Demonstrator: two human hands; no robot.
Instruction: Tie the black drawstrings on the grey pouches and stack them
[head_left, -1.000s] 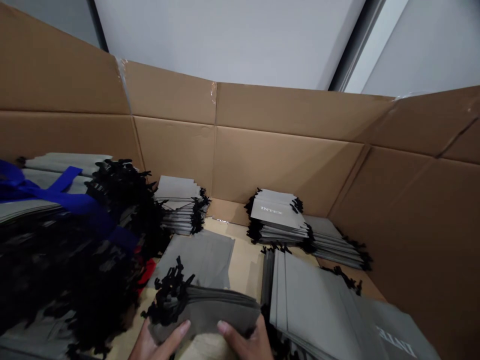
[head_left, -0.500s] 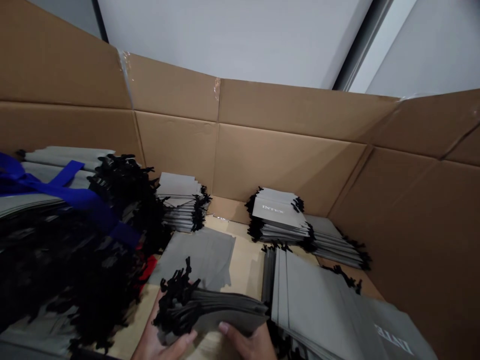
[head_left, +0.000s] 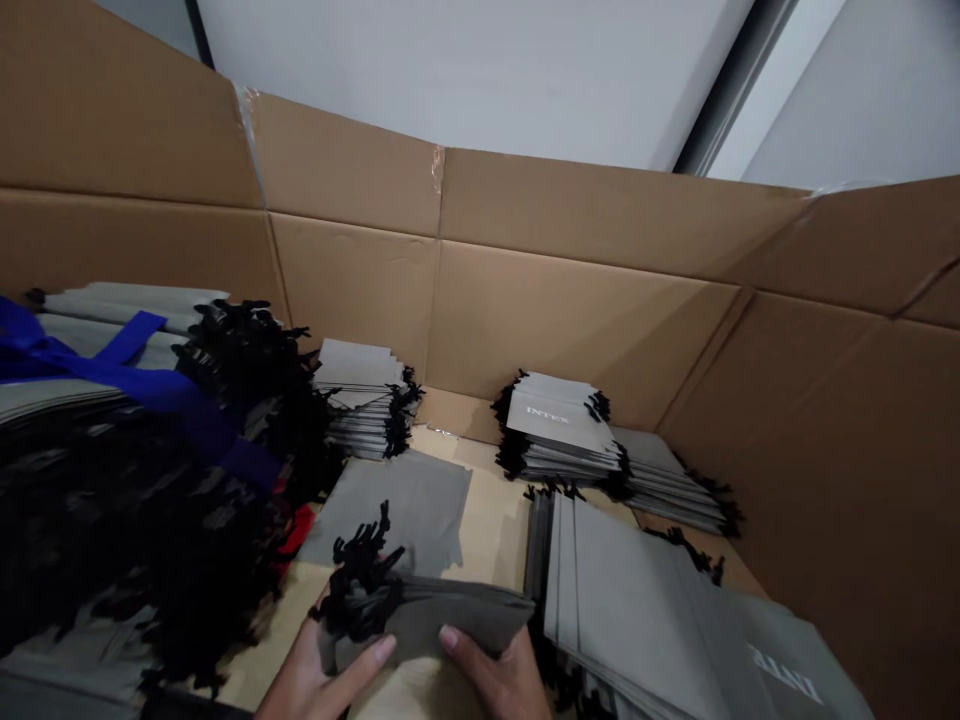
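Between both hands is a bundle of grey drawstring pouches (head_left: 461, 607), with black cord ends bunched at its left. My left hand (head_left: 322, 672) grips the corded end, thumb on the near face. The other end is in my right hand (head_left: 501, 668), its thumb pressed to the same face; the remaining fingers of both hands are mostly hidden behind the cloth. Just beyond the bundle, grey pouches (head_left: 409, 505) lie flat on the pale surface (head_left: 491, 530). Close to the right hand, a large stack of grey pouches (head_left: 630, 590) leans sideways.
A big heap of black-corded pouches (head_left: 112, 520) with a blue strap (head_left: 142, 385) fills the left. Toward the back stand a small stack (head_left: 356, 400), an INTEX-printed stack (head_left: 559, 430) and another stack (head_left: 664, 475). Cardboard walls (head_left: 570, 320) enclose the area.
The bundle's layers look pressed closer together, with fewer edges fanned out. Both hands stay on it, nearly in the same place. The view has shifted slightly.
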